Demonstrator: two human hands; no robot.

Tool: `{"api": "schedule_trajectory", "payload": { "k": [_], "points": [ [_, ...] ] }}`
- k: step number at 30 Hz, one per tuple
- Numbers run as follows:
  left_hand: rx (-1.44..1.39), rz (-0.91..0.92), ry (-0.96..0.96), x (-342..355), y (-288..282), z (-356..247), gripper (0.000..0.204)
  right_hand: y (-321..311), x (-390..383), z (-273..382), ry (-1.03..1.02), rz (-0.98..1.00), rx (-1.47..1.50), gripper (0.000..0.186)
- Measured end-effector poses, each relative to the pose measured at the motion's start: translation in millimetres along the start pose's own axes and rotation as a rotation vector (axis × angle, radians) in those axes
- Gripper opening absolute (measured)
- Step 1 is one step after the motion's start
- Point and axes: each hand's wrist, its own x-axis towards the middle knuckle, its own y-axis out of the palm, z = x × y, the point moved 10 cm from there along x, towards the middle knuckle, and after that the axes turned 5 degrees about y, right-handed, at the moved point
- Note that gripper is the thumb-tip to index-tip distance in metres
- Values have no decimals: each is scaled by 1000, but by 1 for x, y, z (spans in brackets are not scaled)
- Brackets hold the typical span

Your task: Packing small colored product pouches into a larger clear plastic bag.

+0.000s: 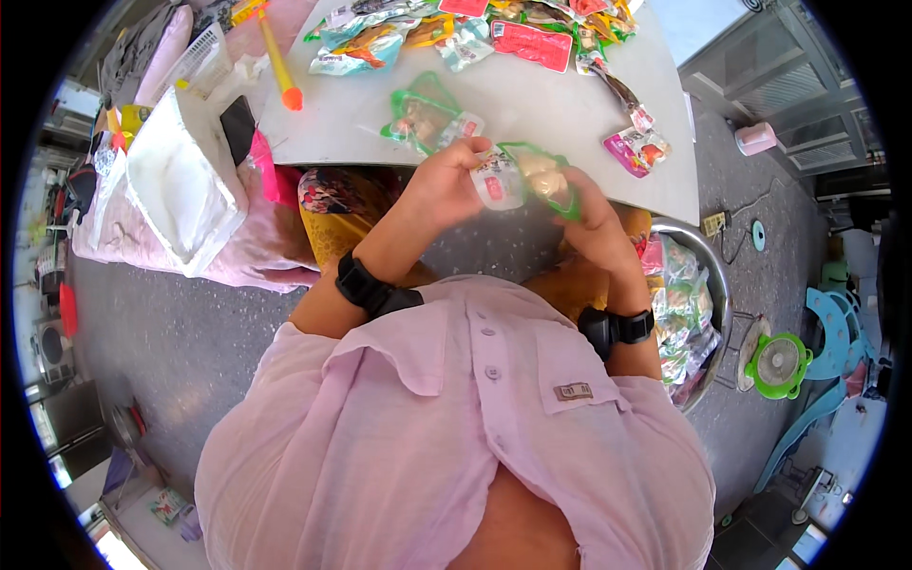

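Green-trimmed packet, one, now pinched by left hand and right hand at the table's near edge; one similar packet seen beyond.

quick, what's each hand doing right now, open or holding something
Left hand: closed, holding the left end of a green-edged packet.
Right hand: closed, holding the right side of the same green-edged packet.
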Motion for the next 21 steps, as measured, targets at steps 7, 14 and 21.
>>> {"api": "schedule_trajectory", "payload": {
  "k": [7,14,21],
  "points": [
    [55,42,-84,-9,13,10,20,12,-21,42,-452,-230,-765,33],
    [967,-85,360,17,3,-55,23,-32,-5,-4,16,-343,48,22],
    [2610,74,606,6,22,-50,45,-52,1,-42,211,-465,208,21]
  ]
}}
